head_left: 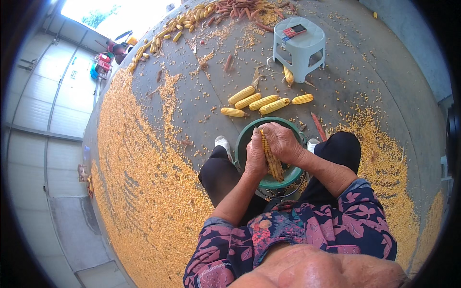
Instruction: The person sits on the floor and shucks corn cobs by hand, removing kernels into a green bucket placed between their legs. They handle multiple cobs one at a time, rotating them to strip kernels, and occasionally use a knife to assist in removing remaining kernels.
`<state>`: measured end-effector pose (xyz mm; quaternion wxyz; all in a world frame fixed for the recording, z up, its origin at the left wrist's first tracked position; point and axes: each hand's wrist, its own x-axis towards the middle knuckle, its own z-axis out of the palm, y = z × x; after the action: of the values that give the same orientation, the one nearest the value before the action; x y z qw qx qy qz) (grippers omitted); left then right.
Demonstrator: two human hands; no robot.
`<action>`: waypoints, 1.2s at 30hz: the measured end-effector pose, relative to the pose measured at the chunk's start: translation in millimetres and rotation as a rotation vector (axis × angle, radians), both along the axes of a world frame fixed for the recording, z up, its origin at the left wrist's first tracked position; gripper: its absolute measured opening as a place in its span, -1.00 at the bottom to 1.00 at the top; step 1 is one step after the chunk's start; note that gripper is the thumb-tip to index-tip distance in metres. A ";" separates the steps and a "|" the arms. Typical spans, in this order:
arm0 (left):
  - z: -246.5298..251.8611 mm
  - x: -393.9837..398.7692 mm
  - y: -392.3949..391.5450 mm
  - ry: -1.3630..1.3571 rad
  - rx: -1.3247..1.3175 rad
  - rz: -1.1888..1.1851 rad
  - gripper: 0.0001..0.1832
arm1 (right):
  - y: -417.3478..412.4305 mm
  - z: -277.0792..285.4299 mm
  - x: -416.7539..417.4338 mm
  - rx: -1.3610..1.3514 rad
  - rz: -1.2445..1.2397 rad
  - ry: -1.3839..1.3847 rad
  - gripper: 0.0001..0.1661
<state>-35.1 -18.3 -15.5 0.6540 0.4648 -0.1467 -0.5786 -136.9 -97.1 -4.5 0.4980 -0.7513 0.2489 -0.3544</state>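
My left hand (256,155) and my right hand (282,141) both grip one corn cob (270,158) above a green bucket (242,133). The thumbs press close together near the cob's upper end. Some rows look stripped along its lower part, while yellow kernels show higher up. Between my knees stands the bucket, its wire handle (279,196) hanging down on the near side. My hands hide much of its inside. Several ears of corn (274,106) lie on the floor just beyond the rim.
A pale plastic stool (300,39) bears a red mobile phone (294,31); one ear (288,76) lies beneath it. Loose kernels (151,201) cover the floor at left, with another spread (381,162) at right. Far off are bare reddish cobs (237,9) and heaped ears (176,27).
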 end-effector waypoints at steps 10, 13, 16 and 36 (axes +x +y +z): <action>-6.0 -0.5 -2.1 0.087 0.063 0.020 -0.40 | 2.1 3.2 -1.6 0.050 -0.009 0.016 -0.58; -3.6 -0.5 -0.9 0.041 0.048 0.021 -0.40 | 1.7 2.7 -0.1 0.032 0.009 0.001 -0.58; 1.4 -3.4 -1.7 -0.020 0.029 0.016 -0.40 | 1.6 4.3 -0.8 -0.019 0.001 0.004 -0.58; -15.0 2.5 0.3 0.083 0.000 -0.058 -0.35 | 2.4 9.0 -3.3 -0.130 -0.018 0.016 -0.61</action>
<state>-32.6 -18.0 -30.5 0.6423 0.4359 -0.1328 -0.6163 -140.2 -94.7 4.5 0.4429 -0.7826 0.2360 -0.3683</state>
